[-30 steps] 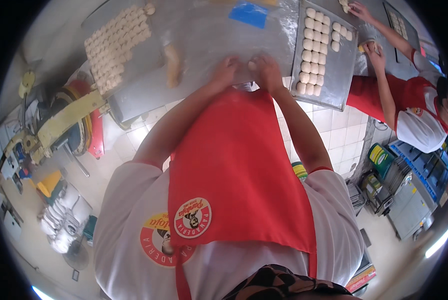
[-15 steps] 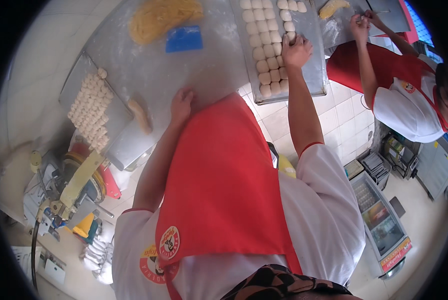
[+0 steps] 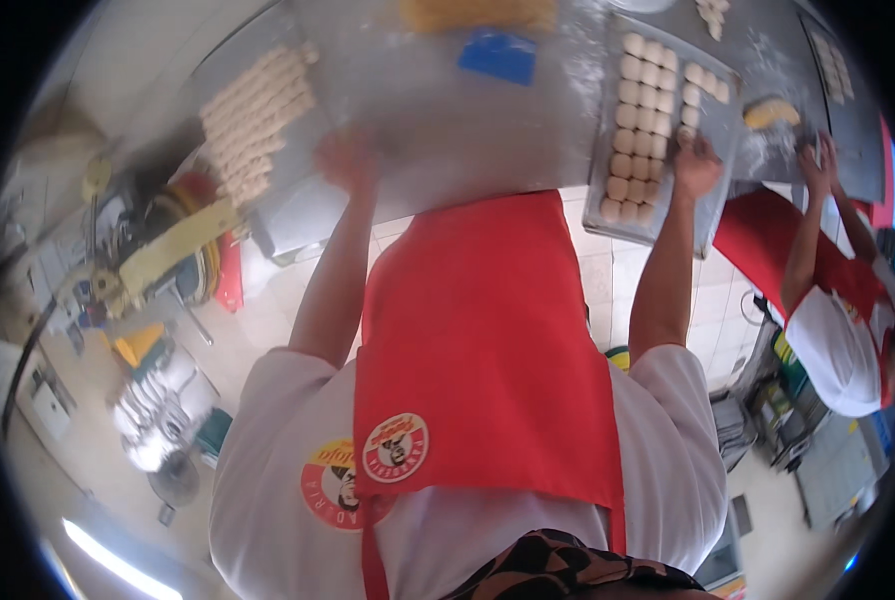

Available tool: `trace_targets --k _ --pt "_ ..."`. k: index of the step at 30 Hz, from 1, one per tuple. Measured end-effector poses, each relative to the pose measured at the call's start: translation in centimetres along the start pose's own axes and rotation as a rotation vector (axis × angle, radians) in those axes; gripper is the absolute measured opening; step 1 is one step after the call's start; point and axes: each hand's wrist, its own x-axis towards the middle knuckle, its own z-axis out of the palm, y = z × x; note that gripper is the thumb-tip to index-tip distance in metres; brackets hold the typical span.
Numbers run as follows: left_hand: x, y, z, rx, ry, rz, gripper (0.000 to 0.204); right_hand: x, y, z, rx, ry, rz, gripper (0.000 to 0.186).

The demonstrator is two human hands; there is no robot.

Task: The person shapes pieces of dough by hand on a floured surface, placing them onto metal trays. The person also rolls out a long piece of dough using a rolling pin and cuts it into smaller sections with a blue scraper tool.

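Observation:
My right hand (image 3: 698, 166) reaches over the metal tray (image 3: 723, 150) of dough balls, its fingers curled and the fingertips on a dough ball (image 3: 686, 132) at the near end of a short row. Beside that row stand fuller rows of pale dough balls (image 3: 640, 130). My left hand (image 3: 348, 162) is low over the metal table (image 3: 468, 140), near a tray packed with small dough pieces (image 3: 258, 120). Motion smears its fingers, and whether anything is under them is hidden.
A blue dough scraper (image 3: 498, 56) lies by a yellow dough mass (image 3: 480, 12) at the far side. To the right, a co-worker's hands (image 3: 818, 165) are near a yellowish dough piece (image 3: 772, 113). A machine (image 3: 168, 245) stands at the left.
The view has swung left. My left hand has moved left across the table to where a long dough strip lay, and that strip no longer shows. My right hand stays at the short row.

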Motion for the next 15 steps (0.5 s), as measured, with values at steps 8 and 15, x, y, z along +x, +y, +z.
trace_targets --k 8,15 --pt "-1.2 -5.2 2.3 -0.374 -0.23 0.24 0.048 -11.4 -19.6 -3.4 0.743 -0.373 -0.318 0.03" --pt "-4.2 -7.1 0.2 -0.441 -0.179 0.429 0.03 -25.7 -31.9 -5.3 0.728 -1.015 -0.615 0.047"
